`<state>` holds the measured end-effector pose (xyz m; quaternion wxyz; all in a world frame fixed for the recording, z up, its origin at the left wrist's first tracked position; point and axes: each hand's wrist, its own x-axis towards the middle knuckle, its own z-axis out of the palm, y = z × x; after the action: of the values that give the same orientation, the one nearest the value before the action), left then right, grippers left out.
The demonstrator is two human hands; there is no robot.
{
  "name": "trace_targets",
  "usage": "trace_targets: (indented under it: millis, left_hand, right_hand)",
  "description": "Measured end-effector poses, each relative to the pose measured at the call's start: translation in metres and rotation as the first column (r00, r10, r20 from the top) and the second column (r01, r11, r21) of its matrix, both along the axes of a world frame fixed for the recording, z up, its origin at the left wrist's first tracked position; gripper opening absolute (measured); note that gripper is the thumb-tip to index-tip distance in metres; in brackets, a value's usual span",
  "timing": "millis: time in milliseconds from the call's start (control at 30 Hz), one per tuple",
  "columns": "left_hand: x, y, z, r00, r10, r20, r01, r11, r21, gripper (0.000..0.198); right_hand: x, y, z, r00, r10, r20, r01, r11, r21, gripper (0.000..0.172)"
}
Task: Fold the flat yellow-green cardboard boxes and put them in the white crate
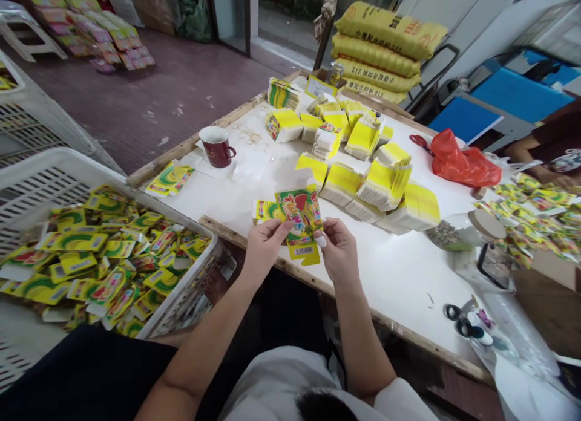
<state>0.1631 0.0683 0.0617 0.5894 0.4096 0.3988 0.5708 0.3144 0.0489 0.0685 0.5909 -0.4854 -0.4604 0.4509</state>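
Between my hands, over the table's near edge, is a green and yellow printed carton (299,218) with a barcode flap hanging at its lower end. My left hand (265,245) pinches its left side with thumb and fingers. On its right side my right hand (338,248) grips it, with something small and white at the fingertips. Another yellow carton (267,210) lies on the white table (390,270) just behind my left hand. Farther back, bundled stacks of yellow cartons (342,182) stand in rows.
A white basket (68,158) full of yellow cartons stands at the left. A maroon mug (218,147) is on the table's left part. Scissors (467,327), a phone (494,265) and a red bag (463,161) lie at right, near another person's arm (526,155).
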Motion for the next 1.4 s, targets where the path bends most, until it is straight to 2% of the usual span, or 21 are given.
trace_targets:
  millis: [100, 167, 200, 267, 333, 367, 400, 467, 533, 600, 667, 733, 800, 900, 1000, 1100, 1200, 1267, 1333, 1400]
  left_hand:
    - [-0.003, 0.002, 0.002, 0.997, -0.002, -0.075, 0.007, 0.998, 0.056, 0.033]
    - [-0.012, 0.006, 0.006, 0.996, -0.052, -0.078, 0.060, 0.992, 0.113, 0.029]
    - [-0.018, 0.008, 0.008, 0.995, -0.083, -0.063, 0.092, 0.984, 0.150, 0.033]
    - [-0.034, 0.013, 0.012, 0.990, -0.138, -0.032, 0.142, 0.962, 0.233, 0.054]
    - [-0.047, 0.015, 0.015, 0.977, -0.194, -0.087, 0.211, 0.941, 0.264, 0.069]
    - [-0.051, 0.014, 0.016, 0.959, -0.230, -0.167, 0.266, 0.932, 0.247, 0.074]
    - [-0.052, 0.012, 0.016, 0.923, -0.271, -0.273, 0.332, 0.920, 0.209, 0.080]
    - [-0.046, 0.006, 0.016, 0.796, -0.338, -0.501, 0.448, 0.887, 0.113, 0.094]
    - [-0.030, -0.001, 0.014, 0.684, -0.333, -0.649, 0.477, 0.877, 0.053, 0.098]
    - [-0.012, -0.008, 0.011, 0.667, -0.243, -0.704, 0.394, 0.917, 0.057, 0.086]
    - [0.001, -0.012, 0.008, 0.695, -0.101, -0.712, 0.252, 0.962, 0.109, 0.078]
    - [0.006, -0.013, 0.004, 0.717, 0.020, -0.697, 0.144, 0.974, 0.176, 0.077]
    - [0.007, -0.013, 0.003, 0.725, 0.087, -0.683, 0.092, 0.971, 0.222, 0.079]
    - [0.005, -0.013, 0.003, 0.704, 0.124, -0.699, 0.097, 0.958, 0.269, 0.080]
    - [0.006, -0.014, 0.006, 0.681, 0.135, -0.720, 0.178, 0.923, 0.342, 0.077]
    - [0.009, -0.018, 0.007, 0.683, 0.127, -0.720, 0.290, 0.857, 0.427, 0.073]
    - [0.011, -0.022, 0.003, 0.727, 0.152, -0.670, 0.321, 0.787, 0.526, 0.075]
    - [0.012, -0.024, 0.000, 0.762, 0.171, -0.624, 0.302, 0.758, 0.578, 0.077]
    - [0.014, -0.026, -0.003, 0.783, 0.187, -0.593, 0.262, 0.766, 0.587, 0.079]
    - [0.015, -0.025, -0.004, 0.791, 0.199, -0.578, 0.203, 0.806, 0.555, 0.079]
  right_hand:
    - [0.005, 0.001, -0.003, 0.999, 0.001, 0.043, -0.002, 1.000, 0.019, 0.027]
    - [0.014, 0.003, -0.001, 0.987, -0.031, 0.155, 0.017, 0.996, 0.092, 0.020]
    - [0.019, 0.003, 0.001, 0.969, -0.046, 0.245, 0.009, 0.989, 0.150, 0.015]
    - [0.030, 0.003, 0.008, 0.884, -0.059, 0.463, -0.083, 0.956, 0.280, 0.003]
    - [0.039, 0.001, 0.017, 0.750, -0.043, 0.660, -0.256, 0.902, 0.349, 0.017]
    - [0.041, 0.000, 0.020, 0.686, -0.027, 0.727, -0.341, 0.871, 0.353, 0.023]
    - [0.043, -0.001, 0.024, 0.635, -0.017, 0.772, -0.405, 0.844, 0.352, 0.027]
    - [0.043, -0.002, 0.027, 0.568, -0.018, 0.823, -0.480, 0.804, 0.350, 0.031]
    - [0.041, -0.003, 0.027, 0.545, -0.087, 0.834, -0.477, 0.786, 0.393, 0.030]
    - [0.037, -0.005, 0.022, 0.556, -0.218, 0.802, -0.391, 0.783, 0.484, 0.028]
    - [0.028, -0.011, 0.013, 0.593, -0.367, 0.717, -0.217, 0.784, 0.582, 0.026]
    - [0.015, -0.019, 0.002, 0.655, -0.456, 0.603, -0.015, 0.790, 0.613, 0.020]
    - [0.001, -0.027, -0.006, 0.753, -0.445, 0.486, 0.122, 0.819, 0.560, 0.014]
    - [-0.008, -0.031, -0.008, 0.904, -0.327, 0.277, 0.193, 0.887, 0.420, 0.017]
    - [0.004, -0.023, 0.002, 0.971, -0.197, 0.135, 0.157, 0.952, 0.264, 0.029]
    - [0.024, -0.012, 0.013, 0.996, -0.065, 0.057, 0.063, 0.997, 0.038, 0.030]
    - [0.031, -0.010, 0.011, 0.995, -0.010, -0.097, -0.009, 0.982, -0.190, 0.027]
    - [0.024, -0.013, 0.004, 0.983, 0.041, -0.179, -0.089, 0.958, -0.271, 0.030]
    - [0.012, -0.016, -0.005, 0.965, 0.127, -0.230, -0.191, 0.941, -0.280, 0.040]
    - [0.001, -0.018, -0.012, 0.943, 0.204, -0.264, -0.270, 0.931, -0.246, 0.055]
